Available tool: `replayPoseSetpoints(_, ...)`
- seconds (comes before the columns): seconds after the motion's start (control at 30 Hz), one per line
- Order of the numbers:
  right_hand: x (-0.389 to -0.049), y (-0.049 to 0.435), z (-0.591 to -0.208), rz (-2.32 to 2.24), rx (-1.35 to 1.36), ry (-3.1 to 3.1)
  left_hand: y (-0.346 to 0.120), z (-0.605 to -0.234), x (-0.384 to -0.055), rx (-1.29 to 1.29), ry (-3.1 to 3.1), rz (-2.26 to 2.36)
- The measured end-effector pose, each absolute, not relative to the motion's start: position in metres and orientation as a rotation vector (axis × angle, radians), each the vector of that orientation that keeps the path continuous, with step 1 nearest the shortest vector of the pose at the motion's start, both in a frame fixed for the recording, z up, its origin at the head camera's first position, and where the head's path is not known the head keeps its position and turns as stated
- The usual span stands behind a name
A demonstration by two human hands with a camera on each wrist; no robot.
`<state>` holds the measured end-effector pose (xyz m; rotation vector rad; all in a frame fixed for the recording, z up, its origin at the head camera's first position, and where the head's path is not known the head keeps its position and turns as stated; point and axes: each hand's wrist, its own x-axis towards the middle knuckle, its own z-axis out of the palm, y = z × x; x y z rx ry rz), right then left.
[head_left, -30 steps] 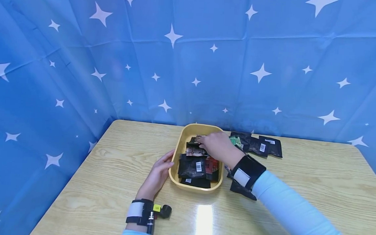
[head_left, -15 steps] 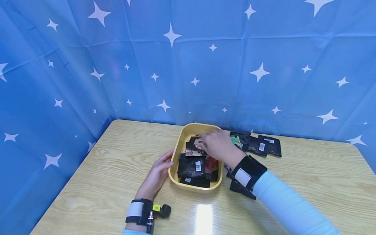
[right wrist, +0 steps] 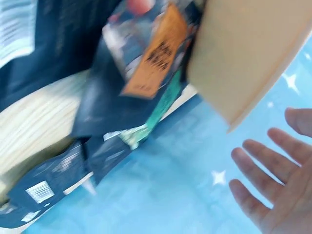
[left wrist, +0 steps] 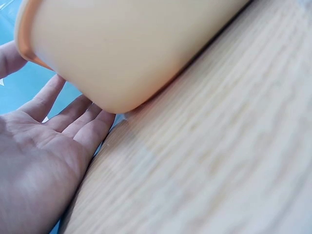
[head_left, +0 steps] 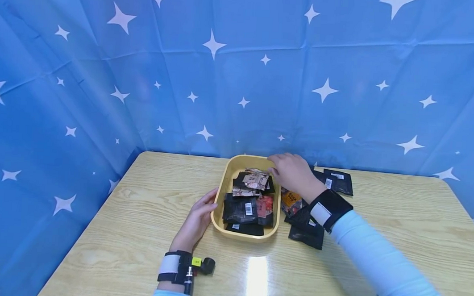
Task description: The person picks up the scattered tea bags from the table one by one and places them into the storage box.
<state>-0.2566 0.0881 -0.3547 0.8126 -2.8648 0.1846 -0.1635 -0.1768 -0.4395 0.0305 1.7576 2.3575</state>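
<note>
Two hands (head_left: 196, 215) (head_left: 293, 171) flank the tub (head_left: 252, 161), its near edge (head_left: 244, 237) free.

A blue backdrop (head_left: 241, 67) patterned with white four-pointed stars (head_left: 325, 90) is being observed. Yellow is being recorded on the tub (head_left: 242, 238) and pale wood grain on the table (head_left: 137, 214). Black is being noted on a packet (head_left: 235, 212) with a white barcode (head_left: 249, 209), red on another packet (head_left: 268, 208), and orange on a packet label (right wrist: 158, 56). Light blue is being logged on the sleeves (head_left: 388, 263).

Packets (head_left: 291, 202) partly behind right grip (head_left: 294, 171)
</note>
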Motion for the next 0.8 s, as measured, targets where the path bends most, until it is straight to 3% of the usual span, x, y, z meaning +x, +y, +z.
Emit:
replayPoseSetpoints(0.5,-0.269,0.129,-0.377,0.195,0.624,-2.979,-0.177,-0.439,-0.163,0.048,1.773,2.333)
replayPoseSetpoints(0.8,-0.255,0.141,-0.387,0.032,0.696,-3.021,-0.178,-0.439,-0.163,0.046,1.791,2.322)
